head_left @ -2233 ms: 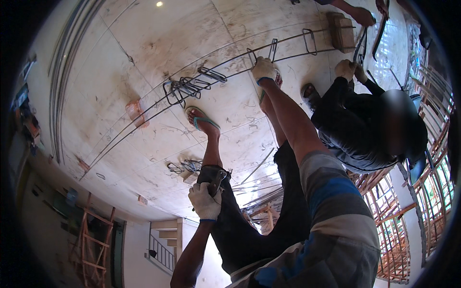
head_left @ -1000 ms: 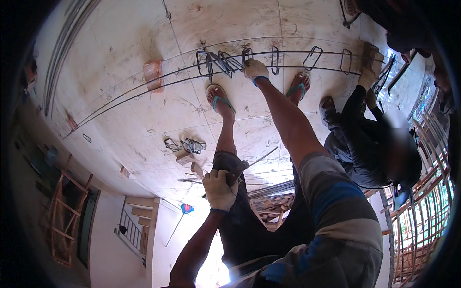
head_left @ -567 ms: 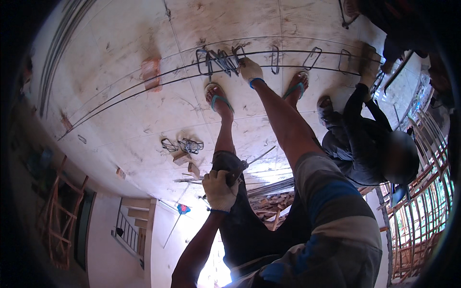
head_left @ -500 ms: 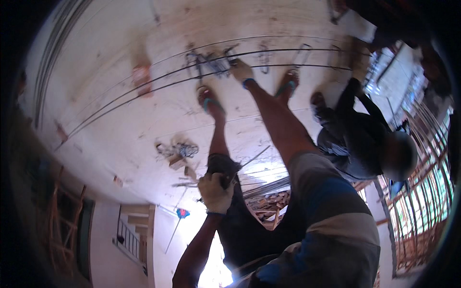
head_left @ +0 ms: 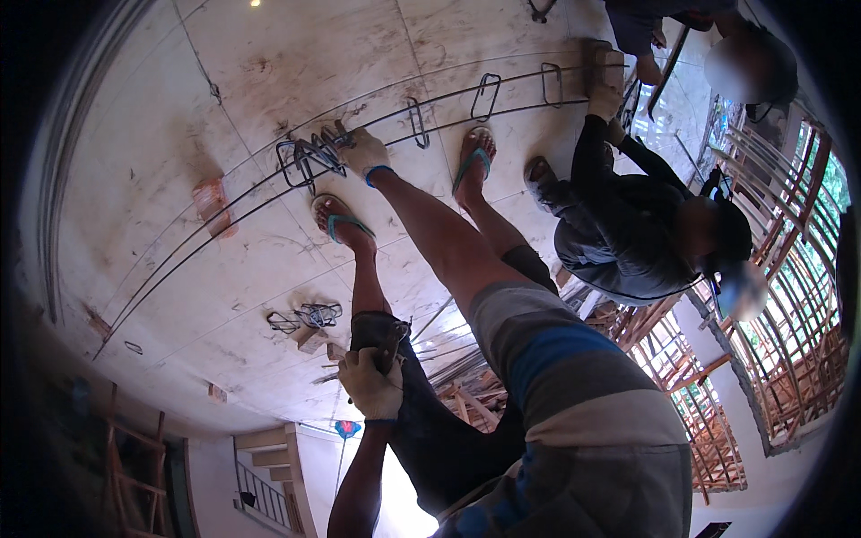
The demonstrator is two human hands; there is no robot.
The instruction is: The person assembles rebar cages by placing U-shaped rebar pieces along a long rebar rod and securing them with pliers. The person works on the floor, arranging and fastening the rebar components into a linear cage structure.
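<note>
My right hand [head_left: 363, 153], in a pale work glove with a blue cuff, is closed at the right end of a cluster of bent steel stirrups [head_left: 309, 158]. These hang around two long rebars [head_left: 206, 231] stretched above the tiled floor. More stirrups stand spaced along the bars to the right, among them a rectangular stirrup [head_left: 485, 97]. By my knee, my gloved left hand [head_left: 370, 384] is wrapped round a dark hand tool [head_left: 391, 346]; its exact kind is unclear.
A co-worker in black [head_left: 641, 215] crouches at the right, gloved hand at a block [head_left: 603, 67] under the bar ends. Another person [head_left: 749, 67] is beyond. A brick [head_left: 213, 208] lies by the bars at left. Loose stirrups [head_left: 316, 314] and wooden offcuts [head_left: 311, 339] lie on the floor.
My view has swung, so the bars and my feet appear farther left. My right hand stays at the stirrup cluster; my left keeps the tool. The co-worker's head and arms have shifted slightly.
</note>
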